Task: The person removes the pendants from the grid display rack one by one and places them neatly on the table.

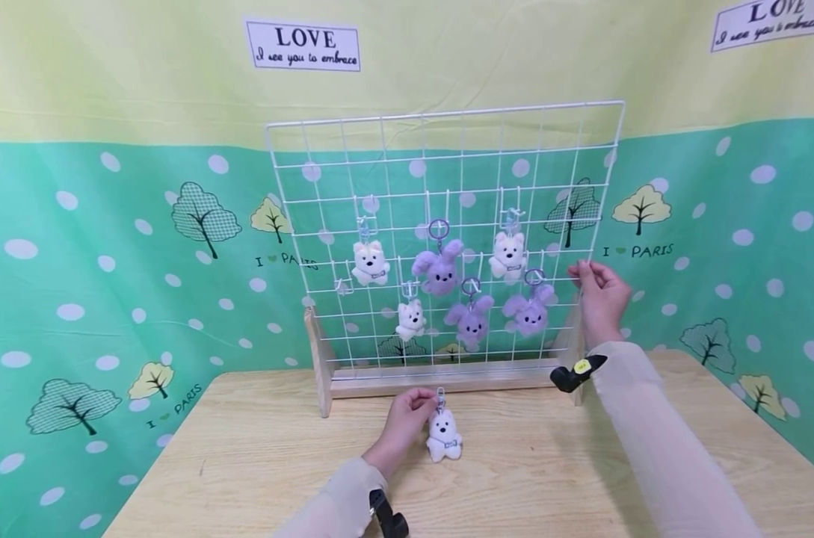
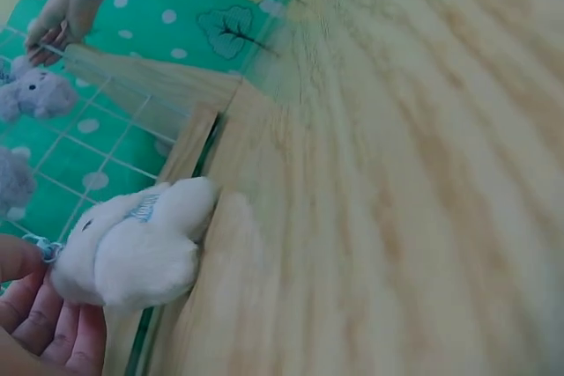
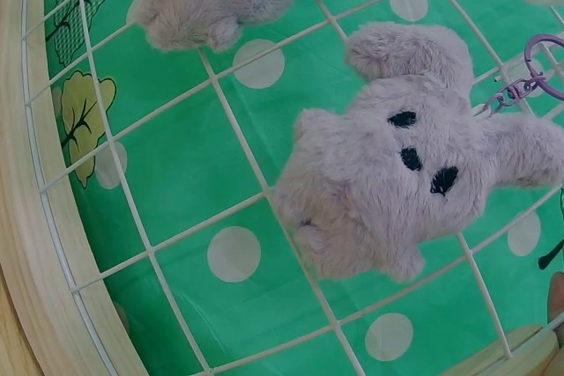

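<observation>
My left hand [image 1: 401, 424] pinches the metal clasp of a white plush dog keychain [image 1: 444, 439]. The dog hangs upright in front of the rack, close over the table; in the left wrist view the plush [image 2: 145, 248] shows a light blue strap across its body. My right hand [image 1: 603, 300] grips the right edge of a white wire grid rack [image 1: 460, 382] on a wooden base. Nearest to that hand hangs a purple plush rabbit keychain [image 1: 529, 312], seen close up in the right wrist view as a furry rabbit [image 3: 379, 165].
Other white dogs [image 1: 371, 265] and purple rabbits [image 1: 439, 269] hang from hooks on the grid. A small clear hook piece [image 1: 341, 287] sits at the grid's left. The wooden table [image 1: 259, 463] meets a green and yellow printed cloth [image 1: 137, 284] behind.
</observation>
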Available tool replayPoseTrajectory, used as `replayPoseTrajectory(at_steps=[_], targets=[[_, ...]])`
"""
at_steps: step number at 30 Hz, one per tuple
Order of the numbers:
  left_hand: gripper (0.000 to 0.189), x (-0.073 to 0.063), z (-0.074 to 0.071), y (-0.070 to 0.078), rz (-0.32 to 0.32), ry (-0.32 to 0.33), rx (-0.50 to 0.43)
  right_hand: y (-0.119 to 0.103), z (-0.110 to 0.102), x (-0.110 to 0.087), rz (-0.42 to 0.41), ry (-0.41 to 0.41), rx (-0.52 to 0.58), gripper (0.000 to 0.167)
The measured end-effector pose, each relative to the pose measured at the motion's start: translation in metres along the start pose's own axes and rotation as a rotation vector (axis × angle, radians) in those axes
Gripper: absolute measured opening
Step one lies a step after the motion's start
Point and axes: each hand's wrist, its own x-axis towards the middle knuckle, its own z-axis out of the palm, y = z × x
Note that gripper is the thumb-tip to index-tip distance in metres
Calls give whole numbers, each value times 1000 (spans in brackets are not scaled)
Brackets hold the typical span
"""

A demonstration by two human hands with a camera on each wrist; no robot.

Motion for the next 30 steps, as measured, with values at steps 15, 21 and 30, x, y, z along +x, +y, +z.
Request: replayPoseTrajectory(at_steps=[15,21,30], targets=[[14,16,6,-22,-42,102,48,0,-1,-1,1,-4,-6,39],[10,19,6,-26,-41,125,99,-8,-1,-6,2,-3,-1,31],[8,18,6,-25,-28,142,151,-12,1,-10,-3,0,-10,31]])
